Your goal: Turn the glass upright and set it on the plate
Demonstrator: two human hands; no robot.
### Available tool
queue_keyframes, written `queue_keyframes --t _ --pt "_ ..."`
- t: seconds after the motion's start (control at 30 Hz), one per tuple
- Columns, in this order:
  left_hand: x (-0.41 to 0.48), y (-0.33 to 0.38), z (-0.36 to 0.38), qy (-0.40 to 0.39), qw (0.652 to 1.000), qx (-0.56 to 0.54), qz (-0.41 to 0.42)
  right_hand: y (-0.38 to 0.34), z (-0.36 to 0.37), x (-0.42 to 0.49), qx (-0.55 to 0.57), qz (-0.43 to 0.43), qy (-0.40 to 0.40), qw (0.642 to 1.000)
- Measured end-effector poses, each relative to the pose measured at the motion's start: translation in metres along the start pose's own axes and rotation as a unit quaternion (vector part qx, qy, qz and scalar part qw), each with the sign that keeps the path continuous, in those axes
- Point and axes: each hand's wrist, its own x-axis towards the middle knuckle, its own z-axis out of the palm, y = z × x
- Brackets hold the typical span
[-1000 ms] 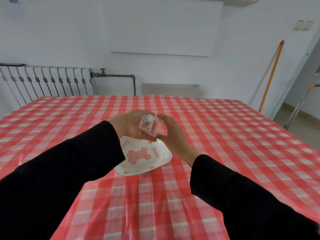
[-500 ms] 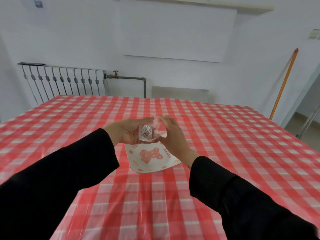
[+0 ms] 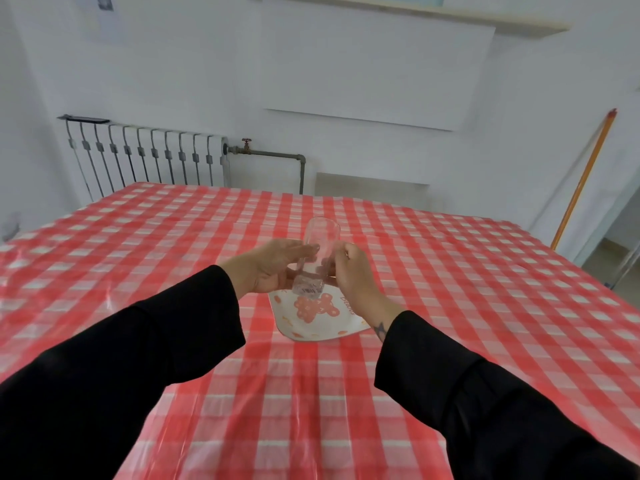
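Observation:
A clear drinking glass (image 3: 320, 239) is held between both hands, nearly upright and leaning slightly, its mouth up and its base with a barcode sticker just above the plate. My left hand (image 3: 266, 268) presses flat fingers on its left side. My right hand (image 3: 353, 271) grips its right side. The white plate (image 3: 311, 327) with a pink bear print lies on the red checked tablecloth, right under the hands; its far edge is hidden by them. I cannot tell whether the base touches the plate.
The red and white checked table (image 3: 450, 306) spreads wide around the plate. A radiator (image 3: 149, 157) and pipe stand by the back wall. An orange pole (image 3: 585, 178) leans at the right by a doorway.
The glass has been turned from lying sideways between my hands to nearly upright, mouth up, and lowered toward the plate. My left fingers have flattened against its side.

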Motion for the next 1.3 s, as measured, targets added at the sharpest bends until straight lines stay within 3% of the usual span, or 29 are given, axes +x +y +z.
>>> queue_keyframes --t 0.3,0.63,1.07,1.3 --pt "0.005 -0.013 0.004 0.016 0.996 0.007 0.083 0.002 -0.011 0.000 0.071 -0.016 -0.051 0.996" --pt "0.008 -0.023 0.017 0.088 0.964 0.177 0.176 0.010 -0.021 0.001 0.052 -0.053 -0.063 0.995" --pt "0.012 -0.035 0.012 0.095 0.959 0.192 0.186 0.017 -0.020 -0.002 -0.020 -0.073 -0.074 0.994" --pt "0.014 -0.037 0.011 0.086 0.959 0.226 0.152 0.025 -0.021 -0.001 -0.044 -0.049 -0.095 0.993"
